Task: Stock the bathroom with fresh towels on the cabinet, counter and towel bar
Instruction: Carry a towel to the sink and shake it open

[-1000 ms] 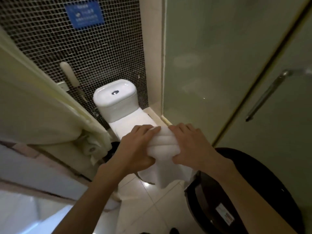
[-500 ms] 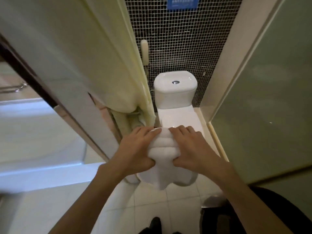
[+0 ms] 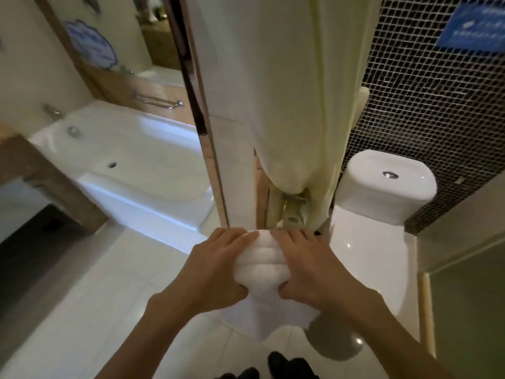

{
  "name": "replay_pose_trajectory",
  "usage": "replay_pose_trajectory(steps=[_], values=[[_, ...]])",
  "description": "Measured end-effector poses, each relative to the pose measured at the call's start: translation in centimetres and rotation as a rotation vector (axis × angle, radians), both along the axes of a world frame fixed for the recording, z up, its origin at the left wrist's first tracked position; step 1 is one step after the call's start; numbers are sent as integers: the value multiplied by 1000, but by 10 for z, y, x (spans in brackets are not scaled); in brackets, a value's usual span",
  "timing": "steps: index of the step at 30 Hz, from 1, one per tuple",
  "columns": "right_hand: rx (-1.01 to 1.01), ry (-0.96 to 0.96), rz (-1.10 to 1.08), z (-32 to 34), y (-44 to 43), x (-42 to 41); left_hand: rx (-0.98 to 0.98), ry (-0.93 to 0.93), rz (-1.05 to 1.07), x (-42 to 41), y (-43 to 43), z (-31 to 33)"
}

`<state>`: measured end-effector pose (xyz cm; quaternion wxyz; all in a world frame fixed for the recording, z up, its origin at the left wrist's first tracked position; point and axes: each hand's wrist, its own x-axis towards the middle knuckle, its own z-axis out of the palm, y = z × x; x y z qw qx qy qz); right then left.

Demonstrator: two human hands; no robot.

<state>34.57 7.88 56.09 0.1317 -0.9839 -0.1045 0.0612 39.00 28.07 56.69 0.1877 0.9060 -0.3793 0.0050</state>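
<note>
Towel (image 3: 261, 259): white, folded into a thick bundle, held in the air above the tiled floor (image 3: 114, 296), with a loose end hanging below the grip. It is not resting on anything.

Left hand (image 3: 216, 272): grips the bundle's left side, fingers laid over the top, thumb tucked beneath.

Right hand (image 3: 311, 269): grips the right side in the same way, fingers over, thumb under.

Surroundings: directly beyond the towel stands the end of a partition wall (image 3: 232, 160), with a pale curtain (image 3: 295, 91) gathered against it. To the left lies a white bathtub (image 3: 136, 160); a chrome towel bar (image 3: 158, 101) is mounted on the wall behind it, bare. To the right is a white toilet (image 3: 382, 192) against a dark mosaic wall (image 3: 423, 105) that carries a blue sign (image 3: 472, 28). Dark shoes (image 3: 284, 367) show at the bottom edge.
</note>
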Motion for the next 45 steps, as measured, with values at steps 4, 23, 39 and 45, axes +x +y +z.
replay_pose_trajectory(steps=[4, 23, 39, 45], values=[[-21, -12, 192, -11, 11, 25, 8, 18, 235, -20, 12, -7], [41, -5, 902, -12, 188, 47, 109, 177, 1023, -126, 132, -8], [45, 9, 956, -5, 321, 105, 95, 154, 1132, -81, 254, -11], [27, -9, 972, 4, 367, 133, 108, 148, 1162, -54, 298, -4]])
